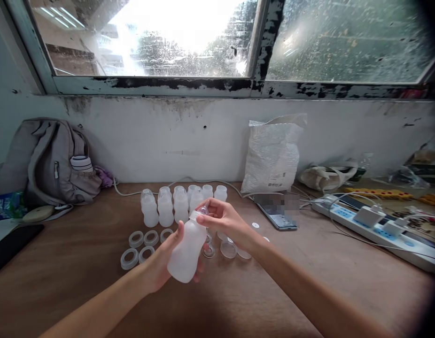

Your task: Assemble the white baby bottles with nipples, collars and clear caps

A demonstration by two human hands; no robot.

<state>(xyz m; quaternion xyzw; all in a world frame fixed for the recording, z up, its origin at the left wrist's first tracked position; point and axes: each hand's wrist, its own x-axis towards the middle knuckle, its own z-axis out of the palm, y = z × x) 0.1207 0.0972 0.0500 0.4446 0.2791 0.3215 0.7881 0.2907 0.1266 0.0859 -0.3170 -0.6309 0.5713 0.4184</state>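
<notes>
A frosted white bottle [185,253] is tilted above the table, its neck up to the right. My left hand [164,263] is wrapped round its body. At the bottle's mouth, my right hand [221,219] pinches a clear nipple [203,210]. Behind stand several similar bottles [166,209] in rows, some with clear tops. Several translucent rings [129,258] lie to the left of the held bottle. Clear discs [228,249] and another clear nipple [209,250] lie to its right, partly hidden by my hands.
A grey backpack [55,159] leans at the back left. Against the wall stands a white plastic package [272,155], with a phone [276,212] before it. On the right, a power strip [379,230] carries plugs and cables. A black flat object [15,246] lies left.
</notes>
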